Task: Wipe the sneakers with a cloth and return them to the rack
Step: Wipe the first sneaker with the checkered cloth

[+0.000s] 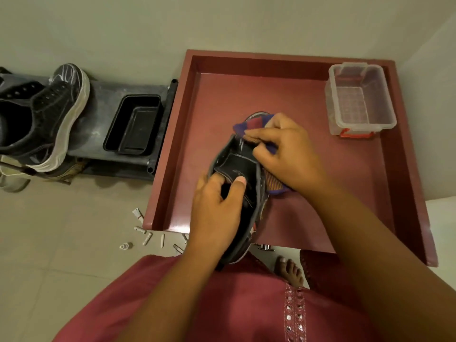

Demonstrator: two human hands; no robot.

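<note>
A dark sneaker (238, 164) is held over the red tray table (320, 193), toe pointing away from me. My left hand (214, 213) grips it at the opening, thumb on the tongue and fingers inside. My right hand (281, 151) presses a purple and red cloth (254, 122) against the sneaker's right side and toe; more of the cloth shows below the hand. On the grey rack (103, 104) to the left stands another black sneaker with a white sole (56, 114).
A clear plastic box with a red latch (360, 99) sits at the tray's far right corner. A black tray (134, 124) lies on the rack. Small white bits (148, 236) are scattered on the floor by the tray's near left corner. My bare foot (291, 270) is below.
</note>
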